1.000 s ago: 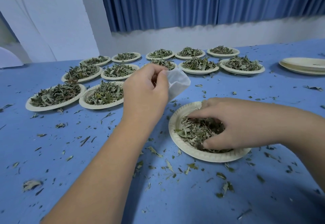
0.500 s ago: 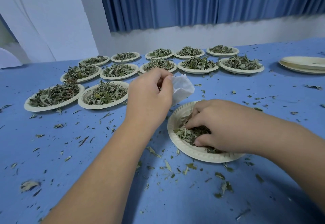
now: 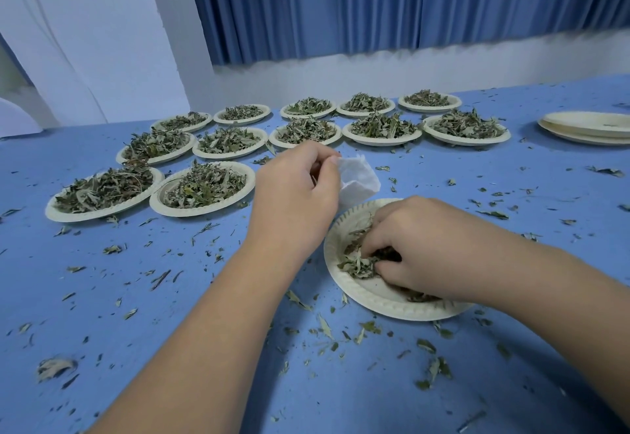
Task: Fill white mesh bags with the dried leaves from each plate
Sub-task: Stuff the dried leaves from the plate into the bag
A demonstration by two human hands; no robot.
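Pinching the top edge of the white mesh bag between thumb and fingers of the left hand, held in the air just beyond the far rim of the near plate. Gripping a clump of dried leaves on that plate with the curled right hand. Farther back on the blue table, rows of heaped plates; at far right, a stack of bare plates; leaf crumbs scattered all about.

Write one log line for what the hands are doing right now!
left hand: pinches white mesh bag | right hand: grips dried leaves on near plate | step: gathering a handful
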